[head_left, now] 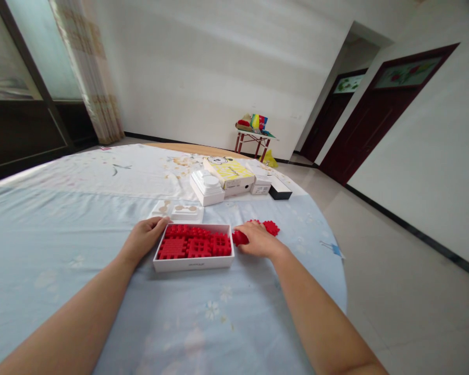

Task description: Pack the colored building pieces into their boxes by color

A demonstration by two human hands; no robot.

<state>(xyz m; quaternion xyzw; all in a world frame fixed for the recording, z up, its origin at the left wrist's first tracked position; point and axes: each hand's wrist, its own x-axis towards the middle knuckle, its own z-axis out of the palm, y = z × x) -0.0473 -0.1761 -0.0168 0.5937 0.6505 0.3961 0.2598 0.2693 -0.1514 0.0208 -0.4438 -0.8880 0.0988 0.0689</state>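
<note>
A shallow white box (193,264) sits on the table in front of me, filled with red plastic building blocks (198,248), some with window-like openings. My left hand (145,238) is closed at the box's far left corner, thumb and finger on its edge. Just beyond the box's right end, my right hand (258,240) curls over a red block (240,238), its fingers partly hiding it. Beside those fingers lies a red gear-shaped piece (272,227). How many pieces lie under the right hand I cannot tell.
Behind the box lies a clear-and-white packaging tray (185,212). Farther back are a white box with a round insert (209,186), a yellow cartoon-print box (234,177), another white box (260,185) and a black-sided open box (280,188). A floral cloth (219,323) covers the round table.
</note>
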